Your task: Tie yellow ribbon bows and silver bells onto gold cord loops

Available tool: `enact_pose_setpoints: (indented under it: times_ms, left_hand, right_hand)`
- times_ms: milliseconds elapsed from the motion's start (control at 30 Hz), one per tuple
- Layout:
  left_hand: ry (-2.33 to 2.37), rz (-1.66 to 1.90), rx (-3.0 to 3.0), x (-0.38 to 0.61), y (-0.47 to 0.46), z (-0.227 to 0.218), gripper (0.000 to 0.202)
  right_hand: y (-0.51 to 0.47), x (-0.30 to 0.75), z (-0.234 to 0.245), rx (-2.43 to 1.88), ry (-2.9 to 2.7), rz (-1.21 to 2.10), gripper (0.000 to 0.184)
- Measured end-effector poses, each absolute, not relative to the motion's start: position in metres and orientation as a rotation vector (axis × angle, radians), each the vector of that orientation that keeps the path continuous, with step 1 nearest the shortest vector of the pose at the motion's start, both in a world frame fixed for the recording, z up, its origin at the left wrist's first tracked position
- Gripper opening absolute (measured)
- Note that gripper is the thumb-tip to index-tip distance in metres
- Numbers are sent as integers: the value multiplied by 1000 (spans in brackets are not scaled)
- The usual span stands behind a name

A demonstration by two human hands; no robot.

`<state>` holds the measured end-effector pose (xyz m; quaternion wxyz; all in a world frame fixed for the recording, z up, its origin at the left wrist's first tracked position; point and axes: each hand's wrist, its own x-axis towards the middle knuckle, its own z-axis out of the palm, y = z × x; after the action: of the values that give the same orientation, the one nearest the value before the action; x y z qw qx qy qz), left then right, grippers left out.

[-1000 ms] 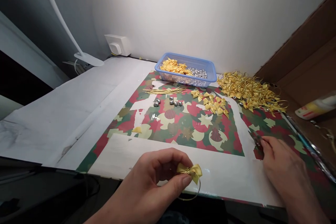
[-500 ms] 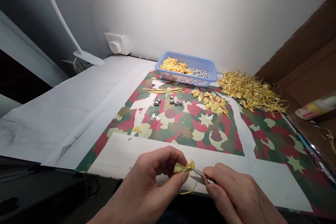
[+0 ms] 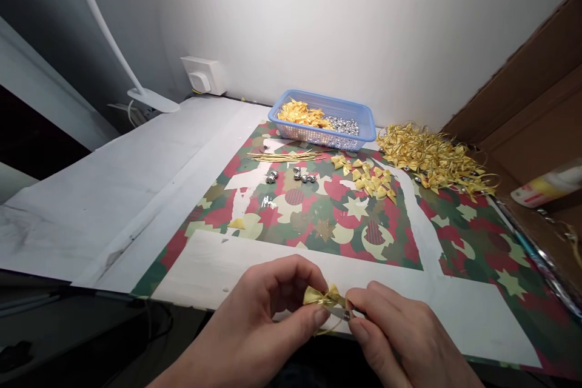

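Observation:
My left hand pinches a small yellow ribbon bow between thumb and forefinger, above the front edge of the table. A thin gold cord curves out below the bow. From the other side, my right hand grips what look like small scissors, their metal blades up against the bow's right side. The handles are mostly hidden by my fingers. Beyond my hands, several more yellow bows, silver bells and a bundle of gold cords lie on patterned paper.
A blue basket of yellow bows and silver bells stands by the wall. To its right lies a heap of corded bows. A cardboard box wall and a bottle bound the right side; a lamp base is clipped at left.
My right hand has moved slightly left, bringing the scissors from beside the bow right up to it. The gap between the hands has narrowed. My left hand is almost unmoved.

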<state>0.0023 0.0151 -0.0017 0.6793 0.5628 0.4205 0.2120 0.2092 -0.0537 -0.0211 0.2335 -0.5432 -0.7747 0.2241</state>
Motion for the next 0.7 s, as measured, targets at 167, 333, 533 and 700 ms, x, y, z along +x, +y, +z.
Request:
enact_pose_setpoints:
  times_ms: [167,333,533,700]
  left_hand:
    - [812,496,1053,3,17,-3,16]
    - [783,531,1008,7,17,4,18]
    - [900,587,1065,13,31,2,21]
    - [1014,707,1175,11,53,-1,21]
  right_hand:
    - [-52,206,-21,-1426,-2062,658,27]
    - [-51,203,-17,-1380,-2016,564,22]
    - [-38,208,-26,-1503,-1827,585,32]
    - [-23,221,-56,-1836,-1713,-15,36]
